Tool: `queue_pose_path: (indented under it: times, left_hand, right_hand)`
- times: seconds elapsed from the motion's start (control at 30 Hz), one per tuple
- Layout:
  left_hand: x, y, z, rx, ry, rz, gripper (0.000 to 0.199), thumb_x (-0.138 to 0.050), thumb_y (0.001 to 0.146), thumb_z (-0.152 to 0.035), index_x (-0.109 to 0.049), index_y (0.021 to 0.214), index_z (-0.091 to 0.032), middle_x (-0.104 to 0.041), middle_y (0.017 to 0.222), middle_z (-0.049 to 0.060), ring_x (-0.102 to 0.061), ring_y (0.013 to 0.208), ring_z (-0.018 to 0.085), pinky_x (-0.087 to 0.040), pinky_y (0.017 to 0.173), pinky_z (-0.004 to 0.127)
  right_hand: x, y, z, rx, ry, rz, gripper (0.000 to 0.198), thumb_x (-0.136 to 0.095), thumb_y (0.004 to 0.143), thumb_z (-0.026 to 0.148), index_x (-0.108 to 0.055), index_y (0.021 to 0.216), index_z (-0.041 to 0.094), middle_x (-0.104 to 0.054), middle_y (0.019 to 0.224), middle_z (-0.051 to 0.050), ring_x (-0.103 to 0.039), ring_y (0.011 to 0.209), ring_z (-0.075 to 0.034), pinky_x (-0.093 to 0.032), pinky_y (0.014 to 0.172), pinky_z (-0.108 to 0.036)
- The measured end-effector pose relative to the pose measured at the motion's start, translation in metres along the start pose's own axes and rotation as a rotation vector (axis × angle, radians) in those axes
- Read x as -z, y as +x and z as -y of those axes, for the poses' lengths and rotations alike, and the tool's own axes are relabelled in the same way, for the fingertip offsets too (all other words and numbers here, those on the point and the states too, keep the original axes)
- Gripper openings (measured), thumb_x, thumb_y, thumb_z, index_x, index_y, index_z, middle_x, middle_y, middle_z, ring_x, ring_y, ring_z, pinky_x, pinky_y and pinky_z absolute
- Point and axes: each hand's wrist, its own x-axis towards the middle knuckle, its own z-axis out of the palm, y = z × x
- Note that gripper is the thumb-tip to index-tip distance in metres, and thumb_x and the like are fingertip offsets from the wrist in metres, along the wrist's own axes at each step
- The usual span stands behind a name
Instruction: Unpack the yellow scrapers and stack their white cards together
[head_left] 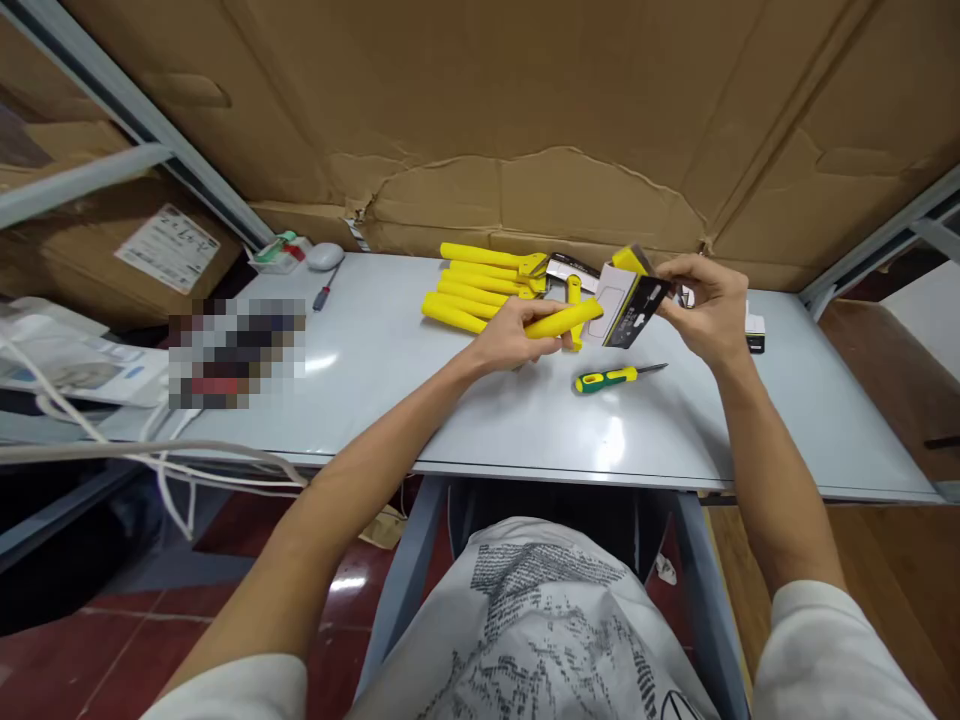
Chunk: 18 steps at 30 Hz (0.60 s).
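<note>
Yellow handle (564,319) — smooth, rounded, gripped in the left hand (514,336); packaging card (627,308) — black and white, hang-hole punched, pinched in the right hand (709,305).

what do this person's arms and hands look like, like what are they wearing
The left hand and right hand are ungloved, and the forearms are bare. Short, plain white sleeves cover the upper arms, matching a white shirt with dark printed lettering.
</note>
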Motion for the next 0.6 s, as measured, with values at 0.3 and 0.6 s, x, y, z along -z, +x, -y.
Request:
queue_pose_path:
  times: [0.3,0.6]
  left_hand:
    - [0.011,0.002,0.015,-0.324,0.72,-0.11,0.065,-0.077,0.104,-0.055,-0.077,0.161,-0.023,-0.089,0.13,0.011,-0.085,0.116,0.032,-0.066,0.103,0.043]
    - [0.001,0.006,0.016,-0.483,0.716,-0.143,0.097,-0.056,0.106,-0.1,-0.06,0.172,-0.03,-0.079,0.154,0.015,-0.084,0.119,0.031,-0.066,0.104,0.044]
  right_hand:
    - [-0.012,-0.007,0.019,0.108,-0.097,0.145,0.036,-0.092,0.096,0.063,-0.084,0.093,0.027,-0.079,0.082,0.001,-0.069,0.073,-0.019,-0.059,0.074,-0.036]
    - [-0.041,-0.022,0.017,0.292,-0.144,0.132,0.03,-0.082,0.106,0.057,-0.086,0.104,0.028,-0.087,0.094,-0.003,-0.078,0.078,-0.023,-0.062,0.078,-0.04]
